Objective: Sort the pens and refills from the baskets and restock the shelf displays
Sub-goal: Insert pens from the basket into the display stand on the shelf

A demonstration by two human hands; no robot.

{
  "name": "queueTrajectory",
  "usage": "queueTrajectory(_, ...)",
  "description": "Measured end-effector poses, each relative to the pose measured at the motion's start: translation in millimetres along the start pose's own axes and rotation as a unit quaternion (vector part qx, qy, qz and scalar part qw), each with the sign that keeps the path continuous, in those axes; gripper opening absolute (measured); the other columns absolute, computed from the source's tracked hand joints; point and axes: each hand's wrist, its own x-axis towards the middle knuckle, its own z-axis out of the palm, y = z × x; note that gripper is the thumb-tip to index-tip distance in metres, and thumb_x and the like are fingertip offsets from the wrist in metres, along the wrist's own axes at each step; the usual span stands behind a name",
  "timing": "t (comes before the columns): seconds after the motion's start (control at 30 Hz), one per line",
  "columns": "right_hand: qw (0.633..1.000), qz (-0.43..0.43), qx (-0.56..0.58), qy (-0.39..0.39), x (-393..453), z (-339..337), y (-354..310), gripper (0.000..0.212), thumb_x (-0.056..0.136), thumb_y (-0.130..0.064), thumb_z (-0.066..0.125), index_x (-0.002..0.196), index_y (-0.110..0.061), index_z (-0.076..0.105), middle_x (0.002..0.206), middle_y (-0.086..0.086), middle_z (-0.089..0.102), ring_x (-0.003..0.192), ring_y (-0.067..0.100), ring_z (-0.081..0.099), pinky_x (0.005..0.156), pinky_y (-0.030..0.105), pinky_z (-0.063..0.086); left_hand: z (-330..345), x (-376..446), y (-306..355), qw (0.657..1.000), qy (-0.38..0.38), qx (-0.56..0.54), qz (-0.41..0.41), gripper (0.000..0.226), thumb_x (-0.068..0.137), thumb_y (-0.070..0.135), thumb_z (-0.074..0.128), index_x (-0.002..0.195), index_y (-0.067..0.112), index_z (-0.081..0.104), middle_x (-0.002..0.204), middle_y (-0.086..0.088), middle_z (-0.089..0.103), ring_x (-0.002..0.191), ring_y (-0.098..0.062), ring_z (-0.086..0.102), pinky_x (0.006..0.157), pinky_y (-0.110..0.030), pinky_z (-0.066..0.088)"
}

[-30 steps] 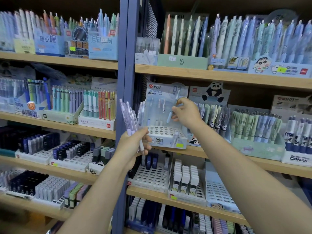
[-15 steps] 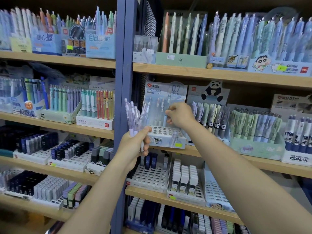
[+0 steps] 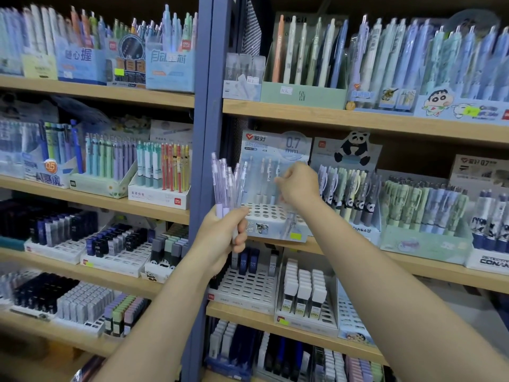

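Observation:
My left hand (image 3: 223,236) is shut on a fanned bundle of pale purple clear pens (image 3: 226,181), held upright just left of a white and blue 0.7 mm display box (image 3: 271,216) with a holed top. A few pens stand in its back row. My right hand (image 3: 298,185) reaches over the box, its fingertips pinching one pale pen (image 3: 277,172) that stands at the back row. Most holes in the box show no pen.
A blue shelf post (image 3: 203,133) rises just left of the bundle. A panda pen display (image 3: 349,194) and a green pen display (image 3: 424,219) stand to the right. Lead refill trays (image 3: 248,288) sit on the shelf below. Wooden shelves (image 3: 358,119) run above, stocked with pens.
My right hand has come down with the single pen from mid-air to the box's back row. My left hand has brought the bundle slightly right, nearer the box.

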Motion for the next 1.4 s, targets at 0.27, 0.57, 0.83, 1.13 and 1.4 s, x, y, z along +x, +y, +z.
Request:
queueTrajectory(0.27,0.938,-0.072,0.223,-0.255,-48.0,-38.0,-16.0,0.024,0.093,-0.035,0.069,0.088,-0.011,0.069,0.08,0.002,0.07,0.064,0.015,0.064,0.054,0.026,0.048,18.9,-4.2,0.3,1.0,0.002,-0.001,0.025,0.019,0.097,0.024,0.067,0.086,0.009,0.062,0.066,-0.005,0.057,0.049,-0.014,0.046,0.044,-0.025,0.038)
queueTrajectory(0.57,0.93,-0.027,0.303,-0.204,-45.9,-54.2,-1.9,0.018,0.1,-0.021,0.059,0.1,-0.004,0.066,0.103,0.018,0.067,0.071,0.017,0.066,0.064,0.03,0.054,27.8,-15.0,1.0,1.0,0.002,0.01,-0.026,0.021,0.094,0.026,0.07,0.105,0.007,0.068,0.078,-0.01,0.065,0.053,-0.015,0.052,0.044,-0.027,0.041)
queueTrajectory(0.83,0.927,-0.032,0.313,-0.204,-47.5,-58.9,10.7,0.022,0.098,-0.019,0.063,0.08,-0.006,0.066,0.123,0.024,0.065,0.069,0.017,0.066,0.077,0.036,0.059,34.2,-16.1,-4.5,1.0,0.028,0.002,-0.004,0.022,0.092,0.02,0.073,0.107,0.005,0.068,0.076,-0.009,0.067,0.052,-0.013,0.051,0.042,-0.025,0.041)
queueTrajectory(1.13,0.973,-0.012,0.227,-0.049,-29.3,-52.0,15.3,0.011,0.095,-0.011,0.063,0.101,-0.012,0.054,0.092,0.015,0.069,0.071,0.018,0.063,0.057,0.027,0.045,27.4,-11.0,-9.3,0.999,0.044,0.0,0.012,0.03,0.097,0.038,0.064,0.117,0.017,0.069,0.062,-0.003,0.059,0.054,-0.014,0.059,0.058,-0.033,0.059)
queueTrajectory(1.4,0.986,-0.041,0.16,0.003,-16.1,-38.1,26.8,0.008,0.097,-0.024,0.062,0.1,-0.016,0.061,0.089,0.0,0.074,0.075,0.017,0.064,0.072,0.039,0.054,31.2,-8.8,-5.4,1.0,-0.012,0.012,-0.008,0.035,0.094,0.044,0.063,0.12,0.021,0.067,0.068,-0.003,0.058,0.052,-0.013,0.054,0.05,-0.029,0.05)
